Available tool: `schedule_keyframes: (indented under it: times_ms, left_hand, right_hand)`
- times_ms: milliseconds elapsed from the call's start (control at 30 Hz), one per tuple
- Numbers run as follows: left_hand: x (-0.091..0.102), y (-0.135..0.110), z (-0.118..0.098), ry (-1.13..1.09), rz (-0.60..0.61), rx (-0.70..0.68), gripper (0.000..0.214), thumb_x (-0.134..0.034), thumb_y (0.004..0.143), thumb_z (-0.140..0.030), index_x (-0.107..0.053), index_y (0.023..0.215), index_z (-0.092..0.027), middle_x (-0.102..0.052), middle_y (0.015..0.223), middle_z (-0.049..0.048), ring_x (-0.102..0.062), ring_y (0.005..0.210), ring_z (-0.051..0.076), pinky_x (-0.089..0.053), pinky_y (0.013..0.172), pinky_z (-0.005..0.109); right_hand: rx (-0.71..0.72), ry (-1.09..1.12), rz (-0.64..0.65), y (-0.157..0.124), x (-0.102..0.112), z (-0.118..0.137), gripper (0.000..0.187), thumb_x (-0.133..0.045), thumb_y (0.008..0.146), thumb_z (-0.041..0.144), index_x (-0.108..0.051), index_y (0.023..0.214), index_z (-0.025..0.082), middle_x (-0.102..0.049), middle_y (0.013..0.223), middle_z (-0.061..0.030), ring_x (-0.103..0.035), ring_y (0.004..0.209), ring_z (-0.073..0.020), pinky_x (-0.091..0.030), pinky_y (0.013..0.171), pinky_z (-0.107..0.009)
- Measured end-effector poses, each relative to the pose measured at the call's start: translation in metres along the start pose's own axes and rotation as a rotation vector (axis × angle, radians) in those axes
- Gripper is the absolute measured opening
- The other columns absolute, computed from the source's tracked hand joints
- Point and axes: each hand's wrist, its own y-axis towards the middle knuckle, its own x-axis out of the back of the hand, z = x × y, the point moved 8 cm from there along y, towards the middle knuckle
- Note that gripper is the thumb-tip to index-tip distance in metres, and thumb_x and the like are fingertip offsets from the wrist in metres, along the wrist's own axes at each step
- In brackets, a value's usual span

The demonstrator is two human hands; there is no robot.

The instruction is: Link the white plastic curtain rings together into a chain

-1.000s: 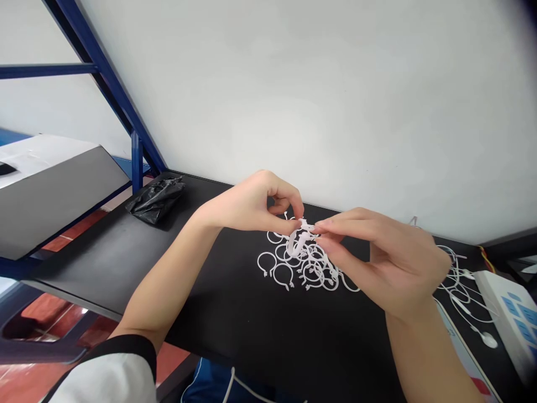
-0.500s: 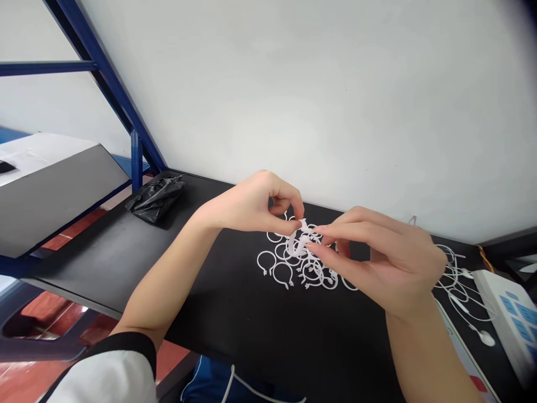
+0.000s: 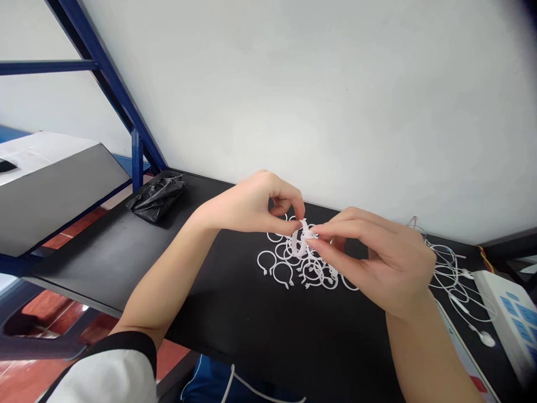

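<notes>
Between my two hands, a white plastic ring (image 3: pixel 296 246) with open ends is held above a pile. My left hand (image 3: pixel 264 204) pinches one end of it between thumb and forefinger. From the other side, the thumb and forefinger of my right hand (image 3: pixel 373 252) are closed on another part of the same ring, near its clasp. Below, several similar loose white rings (image 3: pixel 282 274) lie in a heap on the black tabletop (image 3: pixel 260 330). Fingers hide part of the held ring and of the heap behind it.
A crumpled black plastic bag (image 3: pixel 156 198) lies at the tabletop's left. Tangled white earphones (image 3: pixel 457 285) and a white device with blue buttons (image 3: pixel 509 322) sit to the right. A pale wall (image 3: pixel 293 101) rises behind; blue metal framing (image 3: pixel 113 95) stands at left.
My right hand has shifted slightly left, bringing its fingertips closer to my left fingers. The ends of the ring have come nearer together. My left hand stays nearly still.
</notes>
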Motion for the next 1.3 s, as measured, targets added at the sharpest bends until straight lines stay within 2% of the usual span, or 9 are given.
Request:
schedule_keyframes:
  times_ms: [133, 233, 367, 467, 533, 633, 833, 1033, 1300]
  left_hand:
    - [0.001, -0.002, -0.002, 0.011, 0.028, -0.027, 0.008, -0.064, 0.081, -0.017, -0.071, 0.085, -0.016, -0.055, 0.056, -0.0054, -0.05, 0.054, 0.006, -0.044, 0.059, 0.019]
    - [0.005, -0.005, -0.005, -0.005, 0.023, -0.077, 0.015, -0.062, 0.083, -0.016, -0.069, 0.096, -0.017, -0.07, 0.082, 0.0018, -0.063, 0.074, 0.01, -0.052, 0.071, 0.022]
    - [0.006, -0.011, -0.014, -0.049, 0.052, -0.151, 0.036, -0.059, 0.081, -0.008, -0.064, 0.114, -0.02, -0.068, 0.114, 0.0069, -0.066, 0.097, 0.014, -0.056, 0.085, 0.027]
    - [0.0, -0.014, -0.019, -0.063, 0.108, -0.165, 0.052, -0.063, 0.077, -0.007, -0.057, 0.126, -0.022, -0.065, 0.122, 0.0072, -0.066, 0.101, 0.015, -0.056, 0.085, 0.028]
    - [-0.003, -0.014, -0.022, -0.06, 0.099, -0.16, 0.055, -0.069, 0.076, -0.011, -0.055, 0.128, -0.023, -0.066, 0.12, 0.0068, -0.067, 0.098, 0.016, -0.057, 0.083, 0.029]
    - [-0.004, -0.013, -0.025, -0.033, 0.03, -0.145, 0.049, -0.074, 0.077, -0.018, -0.058, 0.122, -0.023, -0.069, 0.111, 0.0051, -0.067, 0.092, 0.015, -0.056, 0.08, 0.028]
    - [0.0, -0.01, -0.03, 0.057, -0.147, -0.166, 0.043, -0.074, 0.08, -0.023, -0.059, 0.12, -0.023, -0.069, 0.107, 0.004, -0.065, 0.085, 0.013, -0.054, 0.069, 0.023]
    - [0.006, -0.012, -0.036, 0.092, -0.202, -0.239, 0.037, -0.079, 0.077, -0.028, -0.066, 0.11, -0.019, -0.07, 0.099, 0.0057, -0.063, 0.078, 0.012, -0.053, 0.062, 0.021]
    - [0.012, -0.017, -0.043, 0.131, -0.295, -0.331, 0.032, -0.081, 0.075, -0.03, -0.071, 0.103, -0.019, -0.067, 0.085, 0.004, -0.061, 0.069, 0.01, -0.052, 0.061, 0.021]
  right_hand:
    - [-0.006, 0.068, 0.017, 0.0, -0.001, -0.001, 0.016, -0.065, 0.087, 0.01, -0.069, 0.092, 0.024, -0.065, 0.069, 0.0014, -0.06, 0.055, -0.0114, -0.051, 0.049, -0.025]
    - [-0.036, 0.099, 0.005, -0.002, 0.0, -0.004, 0.017, -0.065, 0.087, 0.01, -0.069, 0.094, 0.025, -0.067, 0.072, 0.0009, -0.061, 0.056, -0.0122, -0.052, 0.05, -0.026]
    - [-0.042, 0.102, -0.04, -0.004, 0.006, -0.006, 0.02, -0.068, 0.085, 0.01, -0.07, 0.097, 0.025, -0.068, 0.074, 0.0003, -0.061, 0.058, -0.0131, -0.053, 0.051, -0.028]
    - [-0.019, 0.094, -0.059, -0.005, 0.009, -0.006, 0.023, -0.068, 0.083, 0.008, -0.07, 0.098, 0.026, -0.068, 0.074, 0.0011, -0.062, 0.059, -0.0131, -0.053, 0.052, -0.028]
    - [-0.016, 0.087, -0.064, -0.005, 0.01, -0.006, 0.024, -0.068, 0.083, 0.008, -0.071, 0.099, 0.026, -0.068, 0.074, 0.0015, -0.062, 0.058, -0.0129, -0.054, 0.052, -0.028]
    - [-0.019, 0.071, -0.08, -0.005, 0.011, -0.007, 0.025, -0.069, 0.083, 0.01, -0.07, 0.101, 0.028, -0.069, 0.074, 0.0019, -0.063, 0.058, -0.0134, -0.055, 0.052, -0.029]
    - [-0.042, 0.052, -0.175, -0.008, 0.017, -0.008, 0.028, -0.072, 0.082, 0.011, -0.07, 0.102, 0.031, -0.069, 0.072, 0.0008, -0.062, 0.057, -0.0166, -0.054, 0.048, -0.034]
    - [-0.079, 0.031, -0.24, -0.01, 0.027, -0.011, 0.029, -0.072, 0.081, 0.011, -0.072, 0.101, 0.032, -0.068, 0.072, 0.0004, -0.062, 0.055, -0.0169, -0.053, 0.046, -0.036]
    - [-0.06, -0.011, -0.223, -0.011, 0.031, -0.013, 0.033, -0.075, 0.08, 0.012, -0.072, 0.103, 0.035, -0.07, 0.072, 0.0007, -0.063, 0.056, -0.0189, -0.052, 0.045, -0.037]
